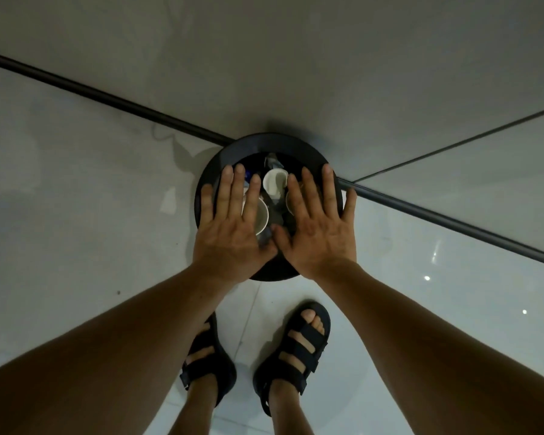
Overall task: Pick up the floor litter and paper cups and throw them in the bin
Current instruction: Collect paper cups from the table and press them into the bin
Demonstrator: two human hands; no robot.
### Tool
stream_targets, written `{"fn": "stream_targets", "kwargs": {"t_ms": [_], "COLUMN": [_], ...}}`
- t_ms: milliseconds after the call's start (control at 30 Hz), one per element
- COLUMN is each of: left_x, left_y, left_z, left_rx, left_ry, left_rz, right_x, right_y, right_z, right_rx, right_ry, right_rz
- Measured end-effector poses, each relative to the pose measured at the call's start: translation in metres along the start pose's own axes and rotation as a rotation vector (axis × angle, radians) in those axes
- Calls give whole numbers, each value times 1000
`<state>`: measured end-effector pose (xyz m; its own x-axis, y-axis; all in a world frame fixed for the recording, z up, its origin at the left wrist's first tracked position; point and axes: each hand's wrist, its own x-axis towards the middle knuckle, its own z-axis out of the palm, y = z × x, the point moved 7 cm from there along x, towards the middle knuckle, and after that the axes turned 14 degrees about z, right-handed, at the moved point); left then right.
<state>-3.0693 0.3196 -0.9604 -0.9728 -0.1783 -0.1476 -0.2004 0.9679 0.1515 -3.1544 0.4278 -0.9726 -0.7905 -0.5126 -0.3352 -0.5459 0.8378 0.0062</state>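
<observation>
On the tiled floor (76,189) stands your black bin (264,142). Your left hand (230,237) and right hand (321,233) hover flat over it, spread wide, holding nothing. Inside lie paper cups (274,183) and crumpled litter (272,161) (by the far rim).

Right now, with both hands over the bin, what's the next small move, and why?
Probably draw both hands back: the left hand and right hand are spread open above the bin, holding nothing, and paper cups already lie inside it.
</observation>
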Motion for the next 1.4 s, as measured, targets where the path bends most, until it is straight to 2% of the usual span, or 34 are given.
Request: {"fn": "stream_targets", "kwargs": {"t_ms": [267, 333, 500, 633, 833, 1067, 1233, 1400], "left_x": [-15, -19, -17, -17, -40, -65, -86, -136], "left_y": [2, 0, -3, 1, 22, 68, 103, 124], "left_z": [-10, -11, -21, -50, -144, -289, -379, -434], "left_rx": [-4, -12, -75, -83, -75, -127, -161, -137], "left_ry": [138, 94, -147, -226, -234, -284, -250, -281], "left_rz": [77, 74, 10, -41, -37, -4, 91, 202], "right_x": [-9, -17, -43, -64, -110, -182, -246, -347], "right_y": [6, 10, 21, 34, 51, 70, 85, 97], "right_z": [1, 1, -17, -50, -123, -252, -337, -388], "right_rx": [122, 177, 287, 341, 356, 362, 318, 307], "right_ry": [3, -21, -61, -66, -109, -128, -75, -29], "right_rz": [-11, 4, 95, 163, 247, 329, 356, 536]}}
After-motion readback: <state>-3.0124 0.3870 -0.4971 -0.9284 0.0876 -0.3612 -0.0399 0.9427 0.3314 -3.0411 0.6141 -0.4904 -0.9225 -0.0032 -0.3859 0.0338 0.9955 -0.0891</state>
